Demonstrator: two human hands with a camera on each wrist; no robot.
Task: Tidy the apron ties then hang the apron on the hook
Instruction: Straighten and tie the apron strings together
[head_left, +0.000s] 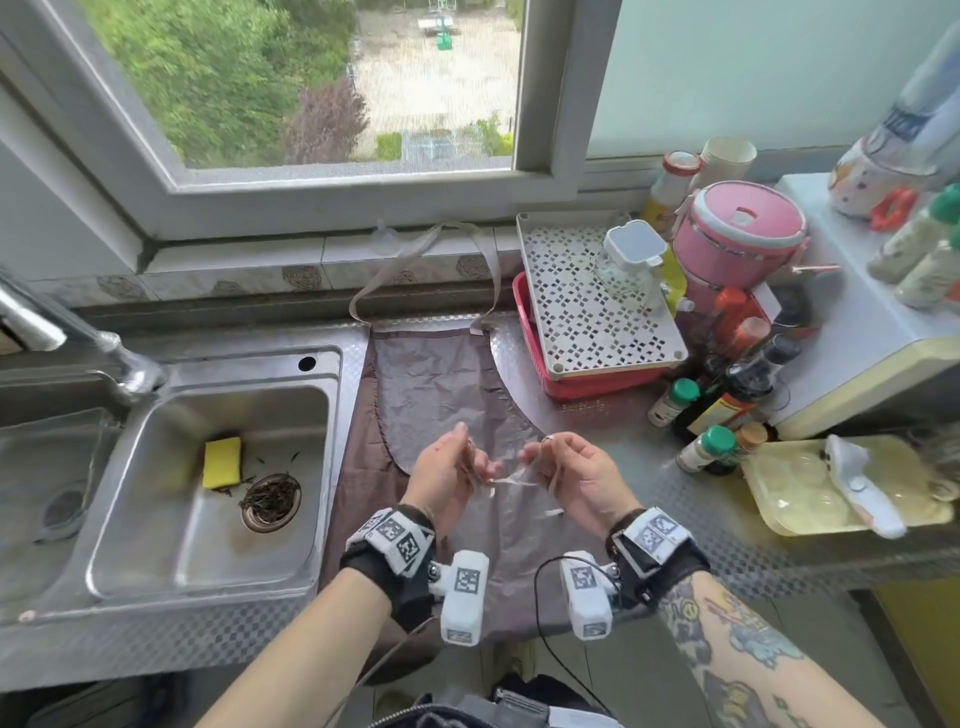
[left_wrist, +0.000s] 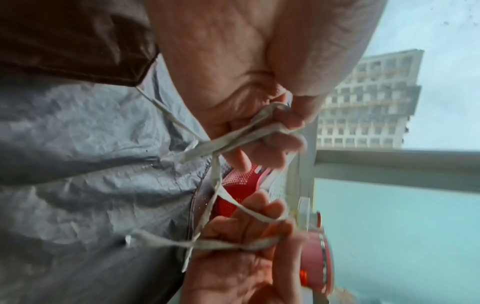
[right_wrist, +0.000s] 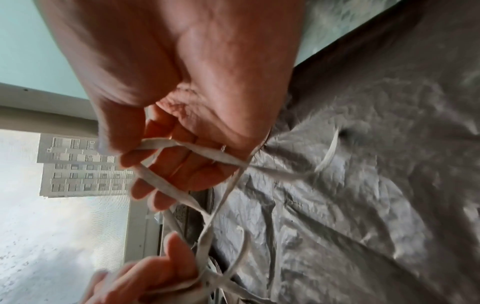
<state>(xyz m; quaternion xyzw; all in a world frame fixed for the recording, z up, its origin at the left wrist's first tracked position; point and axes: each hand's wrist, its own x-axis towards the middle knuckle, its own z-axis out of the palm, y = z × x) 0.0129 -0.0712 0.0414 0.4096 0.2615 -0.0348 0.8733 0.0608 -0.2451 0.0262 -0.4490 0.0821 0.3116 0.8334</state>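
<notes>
— Above the steel table (head_left: 675, 499), from the head camera: what do both hands have?
— A brown-grey apron (head_left: 441, 384) lies flat between the sink (head_left: 218, 467) and a red basket (head_left: 540, 364), its lower part draped over the table's near edge. The left hand (head_left: 449, 470) and right hand (head_left: 569, 470) hover close together over its middle, each with fingers curled round the pale apron ties (head_left: 511, 480). The neck strap (head_left: 426, 265) loops up against the tiled sill, near a clear hook (head_left: 385, 236) fixed there.
— Room at the sides?
— Bottles (head_left: 727, 395) and a tray crowd the right; bare metal shows just right of the apron's curved edge.
— Through the left wrist camera?
— The left hand (left_wrist: 249, 86) pinches doubled ties (left_wrist: 233, 139) between thumb and fingers; the right hand (left_wrist: 241, 242) below grips the other strands, which cross between them.
— And the right wrist?
— The right hand (right_wrist: 182, 98) clamps a loop of ties (right_wrist: 207, 154); the left hand (right_wrist: 155, 273) holds the crossing below. Crumpled apron (right_wrist: 363, 205) fills the right side.
</notes>
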